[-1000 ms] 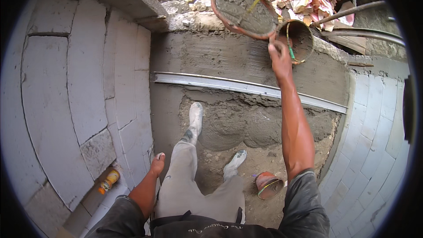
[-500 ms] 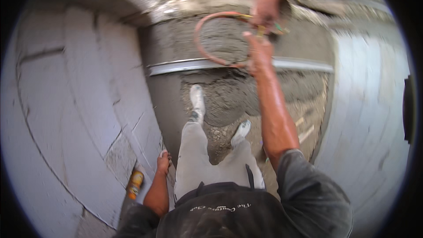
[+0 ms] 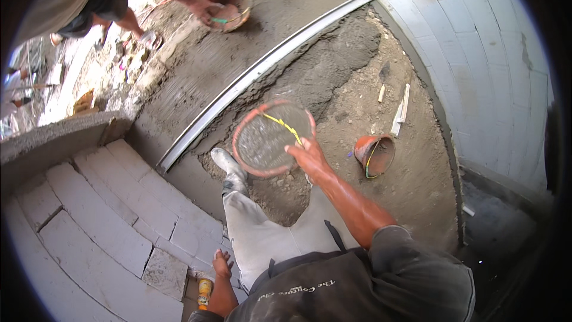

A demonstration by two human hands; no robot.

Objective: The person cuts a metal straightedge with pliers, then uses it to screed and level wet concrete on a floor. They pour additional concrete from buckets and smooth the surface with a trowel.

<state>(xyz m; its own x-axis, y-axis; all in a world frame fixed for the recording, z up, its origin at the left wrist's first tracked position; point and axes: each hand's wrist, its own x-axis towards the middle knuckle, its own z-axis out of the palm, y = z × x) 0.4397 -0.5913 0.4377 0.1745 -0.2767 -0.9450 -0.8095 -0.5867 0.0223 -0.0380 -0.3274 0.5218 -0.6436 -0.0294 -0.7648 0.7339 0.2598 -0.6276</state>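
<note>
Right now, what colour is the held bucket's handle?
Yellow handle, at the right hand; clearest in the head view.

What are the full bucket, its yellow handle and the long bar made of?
Full bucket: perhaps plastic or rubber; dull orange-red, slightly blurred. Yellow handle: probably rope; it looks twisted or knotted. Long bar: likely metal, from its pale silvery, sharp-edged look.

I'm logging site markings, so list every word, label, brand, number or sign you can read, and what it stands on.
Dark shirt: pale lettering across it, which I won't copy out.
Yellow-and-orange bottle: any print is too small to read.
Bucket of mortar and orange bucket on the ground: no writing that I can make out.
</note>
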